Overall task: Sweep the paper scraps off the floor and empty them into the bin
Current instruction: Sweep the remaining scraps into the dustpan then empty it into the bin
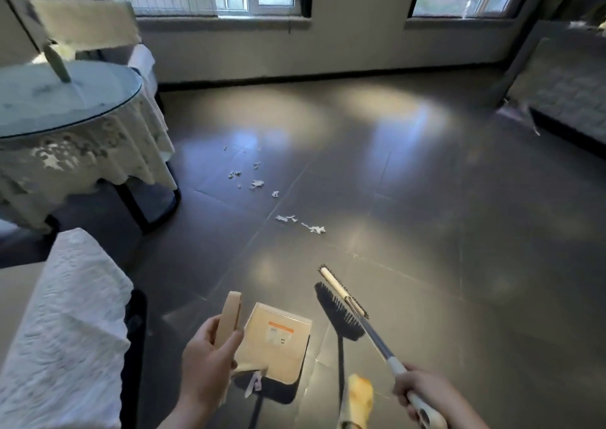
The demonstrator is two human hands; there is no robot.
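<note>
Sweeping not begun: white paper scraps [255, 184] still litter the floor; my left hand [206, 359] grips the beige plastic dustpan [278, 340], my right hand [423, 392] the dark-bristled broom [341, 310].

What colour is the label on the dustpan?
The label on the beige dustpan is white with an orange band along its top, seen in the head view.

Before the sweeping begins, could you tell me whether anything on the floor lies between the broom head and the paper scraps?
Nothing visible does. The broom, held in the right hand, is raised over bare dark floor, and the paper scraps lie ahead of it. The round table stands off to the left.
</note>
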